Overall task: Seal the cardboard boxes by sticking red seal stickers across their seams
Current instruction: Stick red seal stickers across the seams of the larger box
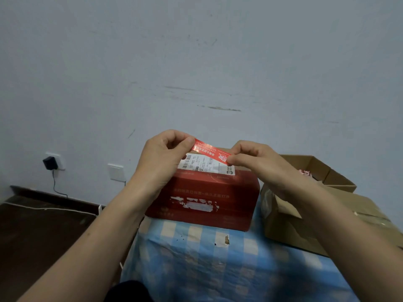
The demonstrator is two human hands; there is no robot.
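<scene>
I observe the red seal sticker [210, 151] held in the air between both hands, just above the top of the red cardboard box [207, 197]. It is a narrow red strip with lines of small white print and larger white characters at its right end. It is stretched flat and slanted, with the left end higher. I cannot tell whether its lower end touches the box.

The left hand [161, 155] pinches the strip's left end between thumb and forefinger, with the other fingers curled in. The right hand [255, 162] pinches the right end the same way.

The red box stands on a blue checked tablecloth [196, 258]. It has a white shipping label [207, 165] with barcodes on its top face, directly under the strip, and a torn white patch on its front. Just beside it on the right lies a brown cardboard box [290, 225], and behind that is an open brown box [316, 166].
</scene>
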